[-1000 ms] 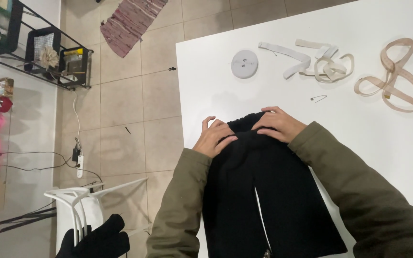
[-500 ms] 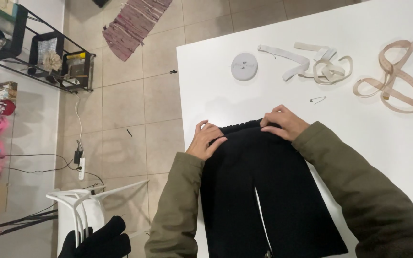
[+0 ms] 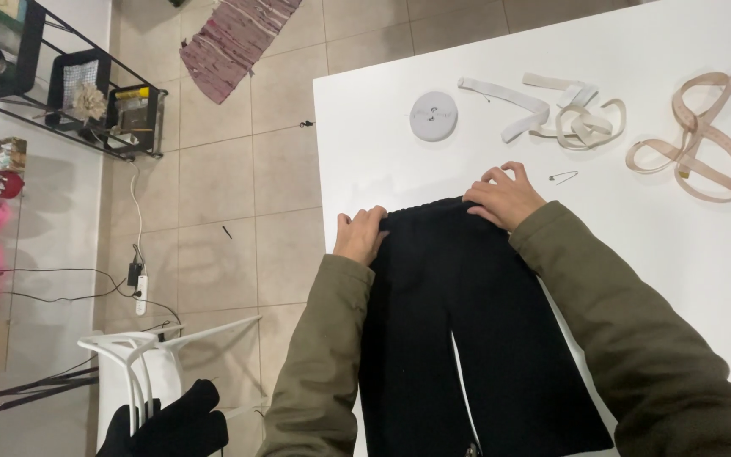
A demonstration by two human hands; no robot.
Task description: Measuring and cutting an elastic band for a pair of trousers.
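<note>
View from above a white table at which a person in olive-green sleeves works on a pair of black trousers. The trousers lie flat, waistband away from the person and near the table's left edge, legs running back toward the body and parted by a narrow slit of table.

Left hand: at the waistband's left corner, fingers curled and pinching the cloth at its edge.
Right hand: at the waistband's right corner, fingers bent and pressing down on the band; whether cloth is caught under them or only pinned cannot be told.

Beyond the hands lie a round white disc, a loose white elastic band, a pink measuring tape in loops, and a safety pin (just beside the right hand's knuckles). On the tiled floor stand a white plastic chair bearing a dark garment, and a black wire shelf.

Risks, as judged: the left corner sits close to the table edge, so an uneven pull could drag the trousers off toward the floor. A sideways sweep of the right hand could knock or catch the safety pin. Pulling the corners unequally would skew the waistband.
</note>
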